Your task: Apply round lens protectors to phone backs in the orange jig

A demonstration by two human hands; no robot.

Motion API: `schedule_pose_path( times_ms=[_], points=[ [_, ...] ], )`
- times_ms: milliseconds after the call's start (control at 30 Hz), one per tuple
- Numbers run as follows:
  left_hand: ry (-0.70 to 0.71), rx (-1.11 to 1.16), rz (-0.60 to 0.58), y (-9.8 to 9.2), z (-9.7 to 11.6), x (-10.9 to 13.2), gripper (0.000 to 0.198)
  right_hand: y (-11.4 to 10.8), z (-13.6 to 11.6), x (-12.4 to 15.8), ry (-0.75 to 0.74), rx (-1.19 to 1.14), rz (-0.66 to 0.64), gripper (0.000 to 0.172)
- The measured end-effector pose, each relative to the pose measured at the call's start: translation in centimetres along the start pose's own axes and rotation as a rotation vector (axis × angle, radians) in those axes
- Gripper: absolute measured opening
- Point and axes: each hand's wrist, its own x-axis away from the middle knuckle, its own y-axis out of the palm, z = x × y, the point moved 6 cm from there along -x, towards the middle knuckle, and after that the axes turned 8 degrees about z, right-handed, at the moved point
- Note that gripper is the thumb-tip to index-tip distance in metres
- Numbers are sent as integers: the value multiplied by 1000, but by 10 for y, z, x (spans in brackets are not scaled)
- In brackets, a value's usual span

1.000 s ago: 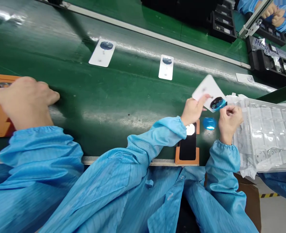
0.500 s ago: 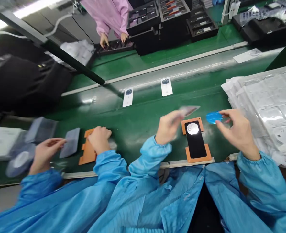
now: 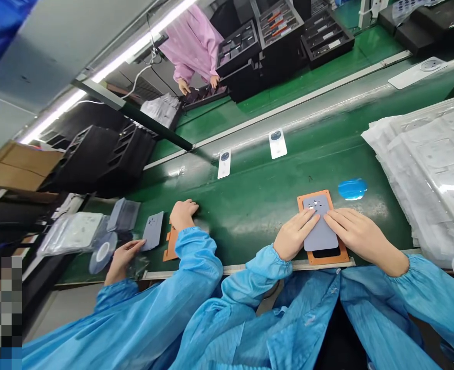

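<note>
Conveyor belt (image 3: 258, 205), glossy green, bears orange jig (image 3: 301, 199); black trays (image 3: 288, 36) beyond.

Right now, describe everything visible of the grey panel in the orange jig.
The grey panel is a flat, matte, rounded rectangle with small cutouts near its far end. It lies flat in the orange jig on the green belt. The left hand and right hand rest their fingers on its sides.
</note>
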Motion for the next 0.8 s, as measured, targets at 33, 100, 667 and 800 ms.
schedule_pose_path(
  times_ms=[33, 100, 667, 800],
  points=[
    [-1, 8, -1, 0, 1, 0, 49, 0, 0, -1, 3, 2, -10, 24],
    [8, 1, 11, -1, 3, -2, 48, -1, 0, -1, 8, -7, -24, 24],
    [-7, -187, -155, 5, -10, -6, 40, 22, 7, -4, -29, -14, -144, 30],
    [4, -169, -124, -4, -1, -7, 40, 11, 7, -7, 1, -48, -159, 30]
  ],
)
